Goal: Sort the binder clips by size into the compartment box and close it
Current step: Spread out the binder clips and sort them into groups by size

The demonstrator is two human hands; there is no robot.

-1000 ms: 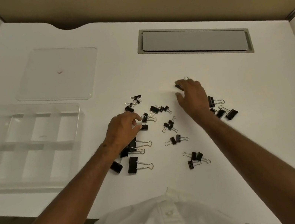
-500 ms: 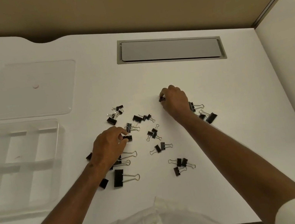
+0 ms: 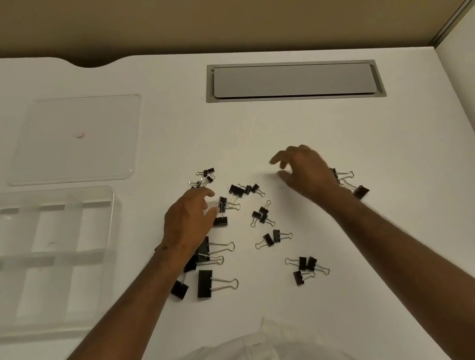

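The left hand [image 3: 188,219] has its fingers [image 3: 205,194] loosely curled and narrow, thumb tip just beside a clip [image 3: 220,221]; whether it pinches that clip cannot be told. The right hand [image 3: 307,169] hovers with its fingers [image 3: 276,159] spread fairly wide and bent, holding nothing visible, though the hand is blurred. Black clips [image 3: 262,213] lie scattered on the desk [image 3: 388,186] between and below the hands: roughly twenty, of which about four are large ones [image 3: 205,283] near the left wrist; the rest are smaller, and a few are hidden under the hands. One clear box [image 3: 107,198] with six compartments sits at left, nothing visible in it. One clear lid [image 3: 75,137] lies flat beyond it. One grey hatch [image 3: 292,81] is set into the desk.
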